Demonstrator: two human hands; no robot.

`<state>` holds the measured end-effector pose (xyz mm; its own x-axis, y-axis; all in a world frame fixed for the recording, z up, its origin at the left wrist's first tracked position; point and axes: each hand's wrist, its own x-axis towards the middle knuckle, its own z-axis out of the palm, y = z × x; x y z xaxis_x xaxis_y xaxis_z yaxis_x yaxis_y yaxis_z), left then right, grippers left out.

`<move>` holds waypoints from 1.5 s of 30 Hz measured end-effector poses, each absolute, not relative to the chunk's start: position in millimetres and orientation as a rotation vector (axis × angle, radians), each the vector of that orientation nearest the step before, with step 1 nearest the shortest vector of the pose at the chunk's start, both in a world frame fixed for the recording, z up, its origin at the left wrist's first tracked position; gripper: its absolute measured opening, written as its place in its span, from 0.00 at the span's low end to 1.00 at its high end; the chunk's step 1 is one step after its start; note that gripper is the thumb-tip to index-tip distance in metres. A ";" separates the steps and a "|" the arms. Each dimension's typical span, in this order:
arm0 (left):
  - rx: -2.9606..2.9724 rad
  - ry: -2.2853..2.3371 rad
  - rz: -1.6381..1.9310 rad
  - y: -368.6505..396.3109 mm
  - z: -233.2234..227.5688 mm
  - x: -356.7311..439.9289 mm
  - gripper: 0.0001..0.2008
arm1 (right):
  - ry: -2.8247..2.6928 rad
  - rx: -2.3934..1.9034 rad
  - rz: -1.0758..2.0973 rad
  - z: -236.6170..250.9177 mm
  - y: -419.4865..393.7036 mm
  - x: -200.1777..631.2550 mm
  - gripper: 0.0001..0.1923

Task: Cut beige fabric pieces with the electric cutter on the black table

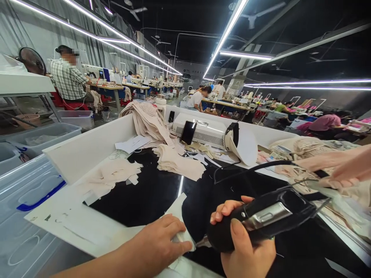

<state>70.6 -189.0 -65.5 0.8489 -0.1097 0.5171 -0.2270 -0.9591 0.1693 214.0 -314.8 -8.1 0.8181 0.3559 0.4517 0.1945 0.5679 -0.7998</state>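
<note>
My left hand reaches in from the bottom and holds a pale cloth-like piece down near the table's front edge, fingers and thumb closed on it. My right hand is wrapped round a black corded power cutter with a silver plate on its side. Its narrow metal tip points left and meets the pale piece by my left thumb. The exact shape of the tip is hard to make out. The black tabletop lies under both hands.
Stacked beige fabric pieces and loose scraps lie farther back. Behind stand a white vented machine, a phone and a white visor. Another person's hand reaches in from the right. Plastic bins stand left.
</note>
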 end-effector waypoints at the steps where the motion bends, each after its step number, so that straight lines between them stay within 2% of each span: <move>1: 2.798 -0.259 0.768 -189.1 -64.9 70.6 0.11 | -0.621 -0.973 0.100 -6.2 -313.4 214.0 0.17; 18: 2.778 -0.236 0.828 -190.8 -63.7 72.3 0.09 | -0.622 -0.970 0.090 -4.2 -299.1 212.3 0.18; 28: 2.794 -0.216 0.821 -190.6 -62.3 71.6 0.11 | -0.594 -1.014 0.101 -0.4 -297.7 210.4 0.15; 45: 2.785 -0.163 0.831 -194.1 -71.8 69.8 0.15 | -0.583 -1.040 0.095 -4.9 -286.3 214.1 0.18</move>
